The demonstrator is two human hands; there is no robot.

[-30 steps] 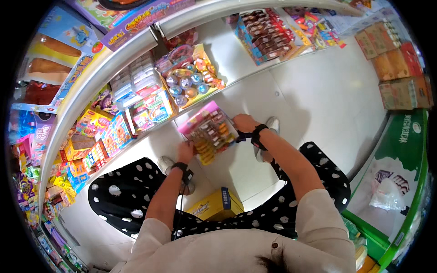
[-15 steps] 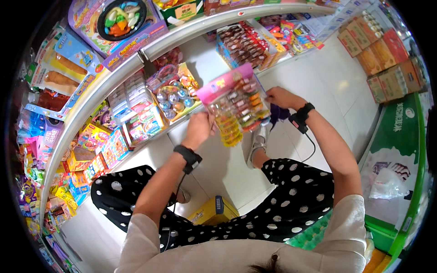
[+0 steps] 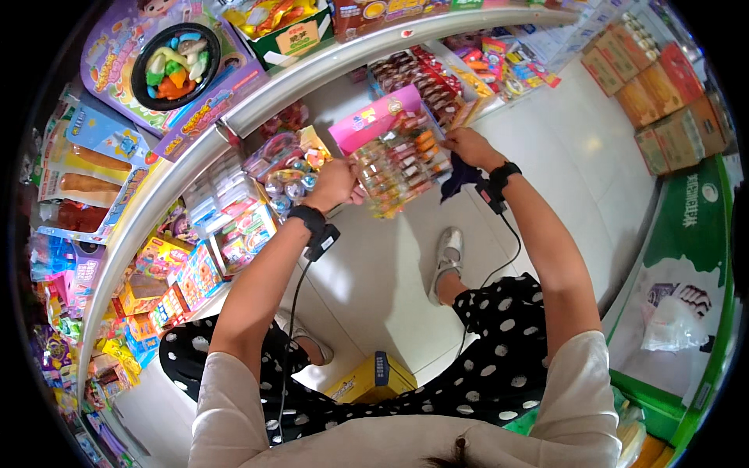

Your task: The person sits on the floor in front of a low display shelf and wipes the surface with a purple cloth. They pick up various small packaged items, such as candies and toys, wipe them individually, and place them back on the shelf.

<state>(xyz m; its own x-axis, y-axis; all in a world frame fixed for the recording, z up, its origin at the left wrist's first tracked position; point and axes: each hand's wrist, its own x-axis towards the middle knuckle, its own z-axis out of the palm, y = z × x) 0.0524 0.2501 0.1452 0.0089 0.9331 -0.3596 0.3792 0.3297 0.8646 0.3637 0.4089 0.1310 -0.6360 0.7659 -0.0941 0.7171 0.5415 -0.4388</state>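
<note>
Between my hands is a display box [image 3: 399, 160] of small clear-wrapped sweets in rows of yellow, brown and orange, with a pink upright flap [image 3: 374, 122] at its far side. My left hand [image 3: 335, 185] is closed on its left edge. On the opposite edge, the fingers of my right hand [image 3: 473, 148] grip the box too. A dark purple cloth [image 3: 460, 179] hangs below my right hand; how it is held is hidden. The box is tilted over the lower shelf's edge, close to a box of brown packaged snacks [image 3: 417, 84].
To the left, a curved shelf rail [image 3: 160, 175] runs above crowded snack boxes and a tray of round sweets [image 3: 292, 186]. Stacked cartons [image 3: 663, 101] stand at far right, above a green-edged cabinet [image 3: 679, 257]. A yellow box [image 3: 370, 378] sits on the floor between my legs.
Both hands have carried the display box forward, away from me and toward the lower shelf. My view has shifted slightly, and more of my left shoe shows.
</note>
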